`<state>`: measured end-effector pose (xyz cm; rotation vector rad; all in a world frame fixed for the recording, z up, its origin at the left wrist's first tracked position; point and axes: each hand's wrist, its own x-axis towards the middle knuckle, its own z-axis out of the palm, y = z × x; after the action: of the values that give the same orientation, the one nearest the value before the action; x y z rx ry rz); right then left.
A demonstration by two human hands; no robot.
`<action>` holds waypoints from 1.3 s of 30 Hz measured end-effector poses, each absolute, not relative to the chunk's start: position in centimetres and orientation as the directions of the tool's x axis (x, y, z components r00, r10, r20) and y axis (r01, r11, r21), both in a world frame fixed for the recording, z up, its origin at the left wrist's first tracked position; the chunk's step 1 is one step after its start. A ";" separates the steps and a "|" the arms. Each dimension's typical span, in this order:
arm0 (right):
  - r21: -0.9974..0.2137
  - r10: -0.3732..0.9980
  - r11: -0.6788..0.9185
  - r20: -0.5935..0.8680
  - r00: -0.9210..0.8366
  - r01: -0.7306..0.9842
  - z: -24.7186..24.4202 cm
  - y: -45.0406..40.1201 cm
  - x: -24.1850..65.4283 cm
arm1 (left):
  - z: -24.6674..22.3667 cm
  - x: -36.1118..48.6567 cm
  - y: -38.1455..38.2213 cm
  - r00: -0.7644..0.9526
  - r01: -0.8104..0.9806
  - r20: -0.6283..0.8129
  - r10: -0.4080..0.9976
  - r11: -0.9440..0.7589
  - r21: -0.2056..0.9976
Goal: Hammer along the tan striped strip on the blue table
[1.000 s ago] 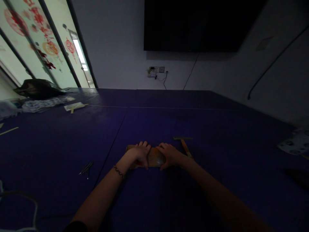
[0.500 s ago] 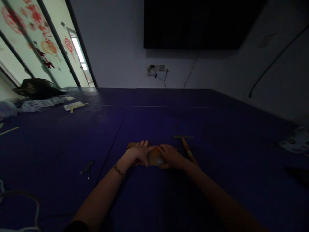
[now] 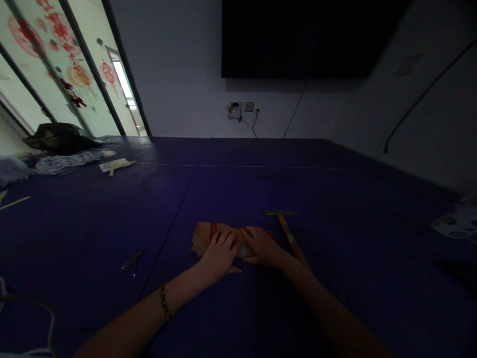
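A brown, rough-edged piece that looks like cardboard (image 3: 202, 235), with a red stripe, lies on the dark blue table (image 3: 238, 189) under both hands. My left hand (image 3: 221, 252) rests on its middle, fingers spread, thumb toward the near edge. Over the right end lies my right hand (image 3: 261, 246), its fingers stretched out flat and covering that part. A shiny patch shows between the two hands. Just right of my right hand is a hammer (image 3: 288, 233) with a wooden handle, its lower end hidden by my forearm. Several thin metal nails (image 3: 131, 260) lie to the left.
At the far left are a black bag (image 3: 61, 137), a white packet (image 3: 114, 164) and yellowish strips (image 3: 15, 203). A white cable (image 3: 51, 323) is at the near left. Patterned material (image 3: 456, 223) lies at the right edge.
My left hand has shifted and turned on the brown piece, uncovering its left end and the red stripe. My right hand has barely moved.
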<state>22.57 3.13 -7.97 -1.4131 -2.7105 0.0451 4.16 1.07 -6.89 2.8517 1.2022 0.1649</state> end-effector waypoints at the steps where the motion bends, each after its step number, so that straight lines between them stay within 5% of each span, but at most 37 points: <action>1: -0.068 0.820 0.572 0.066 -0.568 0.817 -8.1 3.2 22.6 | -7.2 4.1 0.3 0.693 0.708 0.106 0.713 -0.701 0.083; 15: -0.008 0.862 0.446 0.271 -0.428 0.895 -8.7 -1.0 21.0 | -9.1 3.5 -1.0 0.691 0.689 0.196 0.695 -0.716 0.109; 29: -0.173 0.846 0.484 0.341 -0.409 0.858 -9.5 -1.9 21.0 | -8.7 3.2 -1.5 0.659 0.699 0.223 0.718 -0.694 0.171; 39: -0.248 0.821 0.524 0.402 -0.406 0.815 -9.5 -1.7 21.2 | -5.8 -0.9 -0.5 0.612 0.696 0.419 0.671 -0.708 0.116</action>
<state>21.21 -1.74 -9.47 -1.3323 -2.2912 0.0172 -0.91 -0.52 -5.83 2.8731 1.2191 0.7071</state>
